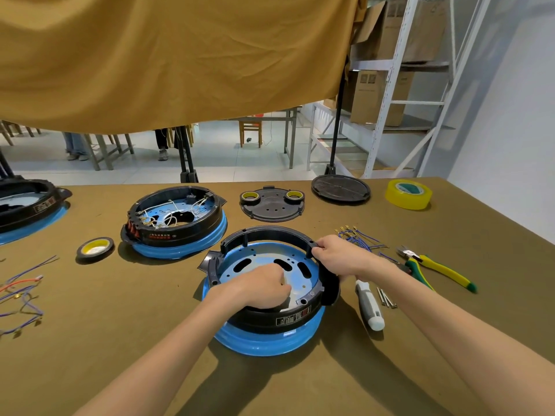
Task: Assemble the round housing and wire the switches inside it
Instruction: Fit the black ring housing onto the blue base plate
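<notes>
Stiff, light-looking housing [270, 298]: right hand [339, 256] pinching far rim; left hand [264, 288] curled inside, contents unclear.

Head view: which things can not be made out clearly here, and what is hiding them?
- Left hand: curled inside the round housing; whether it pinches anything is hidden by its own fingers.
- Housing label: print too small to read.
- Second housing at far left: cut off by the frame edge.
- Pliers: jaws partly hidden behind the right hand and forearm.
</notes>
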Motion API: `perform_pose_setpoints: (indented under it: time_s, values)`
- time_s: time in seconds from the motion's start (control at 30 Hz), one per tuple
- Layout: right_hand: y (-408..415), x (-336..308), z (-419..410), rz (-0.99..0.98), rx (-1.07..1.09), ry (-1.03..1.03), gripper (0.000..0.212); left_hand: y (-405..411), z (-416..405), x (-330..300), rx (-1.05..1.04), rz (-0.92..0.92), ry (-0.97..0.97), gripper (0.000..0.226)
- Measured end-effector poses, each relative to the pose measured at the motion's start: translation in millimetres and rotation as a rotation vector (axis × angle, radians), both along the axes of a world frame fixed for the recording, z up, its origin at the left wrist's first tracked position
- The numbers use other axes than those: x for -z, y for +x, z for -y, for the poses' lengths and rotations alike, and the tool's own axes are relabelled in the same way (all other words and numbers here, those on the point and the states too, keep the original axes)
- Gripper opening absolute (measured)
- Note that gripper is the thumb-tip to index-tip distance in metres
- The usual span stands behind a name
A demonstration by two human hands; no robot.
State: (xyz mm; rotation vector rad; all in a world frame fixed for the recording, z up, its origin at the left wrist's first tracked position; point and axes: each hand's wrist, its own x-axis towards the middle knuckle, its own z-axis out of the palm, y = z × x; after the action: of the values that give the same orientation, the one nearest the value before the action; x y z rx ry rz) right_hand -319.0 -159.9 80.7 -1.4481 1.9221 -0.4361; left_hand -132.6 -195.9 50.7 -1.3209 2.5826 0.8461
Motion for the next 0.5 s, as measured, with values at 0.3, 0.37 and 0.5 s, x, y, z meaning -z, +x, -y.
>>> perform_pose_setpoints:
  time_s: [0.3,0.37,0.5]
  values:
    - [3.1,4.6,-3.0,-0.012,0.007,-0.019,0.035,0.5,-4.5,-4.1,0.015,0.014,-0.014,0.034]
    - [3.2,4.2,-2.2,-0.006,0.001,-0.028,0.037,-0.3,-5.0,-5.1,0.02,0.016,-0.022,0.034]
    - [2.7,3.5,-1.3,0.011,0.0,-0.032,0.037,-0.2,-5.4,-4.4,0.024,0.013,-0.028,0.035]
